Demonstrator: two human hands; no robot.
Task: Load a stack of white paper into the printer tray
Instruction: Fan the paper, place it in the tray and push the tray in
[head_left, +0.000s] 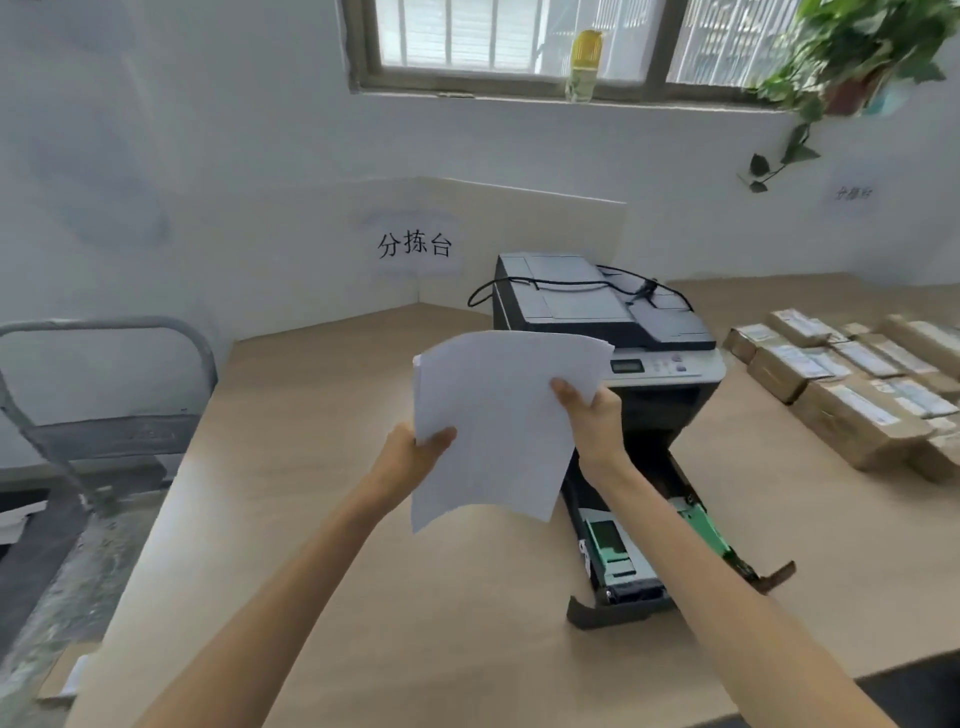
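A stack of white paper (498, 415) hangs in the air above the wooden table (311, 519), held by both hands. My left hand (415, 452) pinches its left edge, thumb on top. My right hand (592, 415) grips its right side. The sheets tilt and partly hide the black and grey printer (613, 332) behind them. The printer's tray (623, 566) is pulled out toward me on the table, below and right of the paper; green guides show inside it, and my right forearm crosses over it.
Several brown cardboard parcels (852, 395) lie in rows at the right of the table. A black cable (561, 285) rests on the printer's lid. A grey metal cart handle (104, 332) stands at the left beside the table. A plant (852, 57) hangs by the window.
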